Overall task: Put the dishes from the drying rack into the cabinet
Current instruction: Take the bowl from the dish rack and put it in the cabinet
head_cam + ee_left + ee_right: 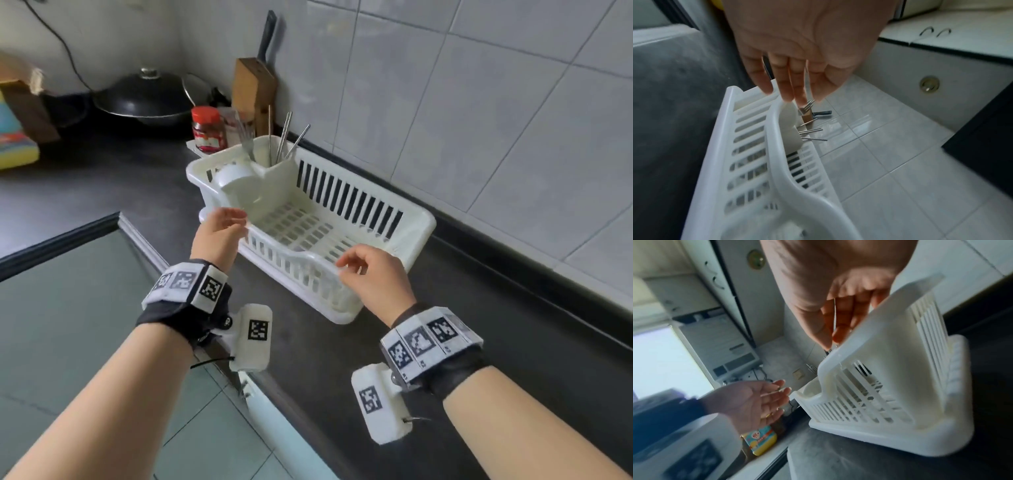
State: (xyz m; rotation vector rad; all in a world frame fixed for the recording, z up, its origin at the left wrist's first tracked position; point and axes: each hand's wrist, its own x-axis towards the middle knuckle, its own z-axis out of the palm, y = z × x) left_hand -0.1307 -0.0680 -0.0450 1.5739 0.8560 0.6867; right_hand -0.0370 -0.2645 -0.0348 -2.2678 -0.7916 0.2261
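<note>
A white plastic drying rack (418,219) stands on the dark counter against the tiled wall. At its far left end a white bowl (233,178) lies on its side beside the cutlery cup, which holds a fork and metal chopsticks (284,137). My left hand (233,222) hovers at the rack's near left corner with its fingers straight and empty; the left wrist view shows the left hand (793,91) just above the rack's rim (777,162) and the bowl (789,123). My right hand (349,267) hangs over the near rim, loosely curled and holding nothing. In the right wrist view the right hand (836,332) is above the rack (890,353).
Behind the rack stand a red-lidded jar (207,130), a wooden knife block (253,89) and a lidded black wok (147,96). The counter's front edge (144,240) runs down to my left, with tiled floor below it. White cabinet doors with handles (935,32) show in the left wrist view.
</note>
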